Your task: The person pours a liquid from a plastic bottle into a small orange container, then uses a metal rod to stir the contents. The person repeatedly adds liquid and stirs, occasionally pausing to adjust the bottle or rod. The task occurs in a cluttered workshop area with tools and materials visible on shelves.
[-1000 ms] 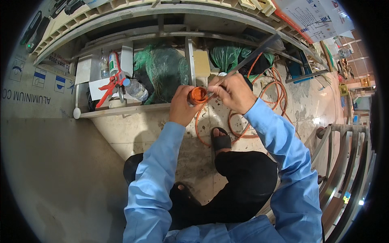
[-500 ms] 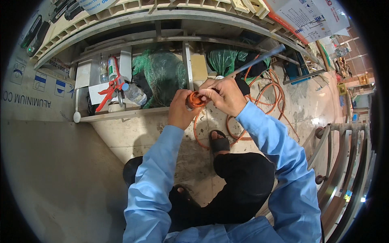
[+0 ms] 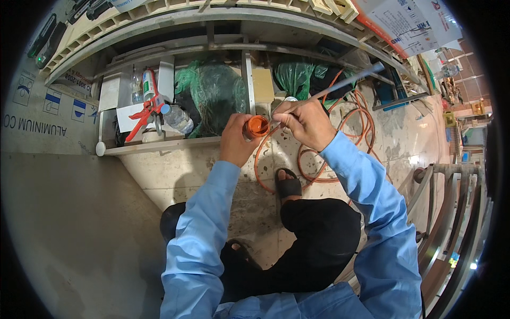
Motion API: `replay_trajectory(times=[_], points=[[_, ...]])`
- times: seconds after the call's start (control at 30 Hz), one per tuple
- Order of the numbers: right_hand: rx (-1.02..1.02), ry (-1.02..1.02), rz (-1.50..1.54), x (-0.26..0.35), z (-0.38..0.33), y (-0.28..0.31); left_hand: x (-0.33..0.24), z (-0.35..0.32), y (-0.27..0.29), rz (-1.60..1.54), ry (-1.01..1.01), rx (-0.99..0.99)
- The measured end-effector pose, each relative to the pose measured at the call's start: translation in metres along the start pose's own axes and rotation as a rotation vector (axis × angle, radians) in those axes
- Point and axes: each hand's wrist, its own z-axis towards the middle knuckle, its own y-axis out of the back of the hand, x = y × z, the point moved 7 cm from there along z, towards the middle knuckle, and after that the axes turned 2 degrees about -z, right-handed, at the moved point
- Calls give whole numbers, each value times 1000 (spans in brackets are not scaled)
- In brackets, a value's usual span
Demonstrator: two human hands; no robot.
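Note:
My left hand [image 3: 237,139] is closed around a small jar [image 3: 257,126] with an orange rim and orange inside. Its mouth faces up toward me; whether the orange is its contents or its wall I cannot tell. Just to the right of the jar, my right hand [image 3: 308,125] pinches a long thin grey stick [image 3: 340,85]. The stick slants up and away to the right, with a wider bluish far end. Its near end is by my fingertips, apart from the jar's mouth, and too small to make out clearly.
Beyond my hands, a low shelf holds a red caulking gun [image 3: 144,114], a plastic bottle [image 3: 177,119] and green plastic bags [image 3: 212,95]. An orange hose [image 3: 366,127] lies coiled on the floor. Metal racking [image 3: 451,212] stands at right, a grey panel [image 3: 79,223] at left.
My right hand has drawn back to the right from over the jar, taking the stick with it. The jar's mouth is now uncovered. My left hand has stayed almost in place.

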Motion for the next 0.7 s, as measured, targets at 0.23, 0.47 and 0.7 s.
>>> replay_trajectory(times=[0.23,0.47,0.7], points=[[63,14,3,-2,-2,-11,-1,1,-6,17,-57,-3],[-31,50,137,-1,-4,-3,-4,-2,-8,13,-104,-3],[-132,-38,-91,-2,-5,6,-4,-3,-8,69,-94,14]])
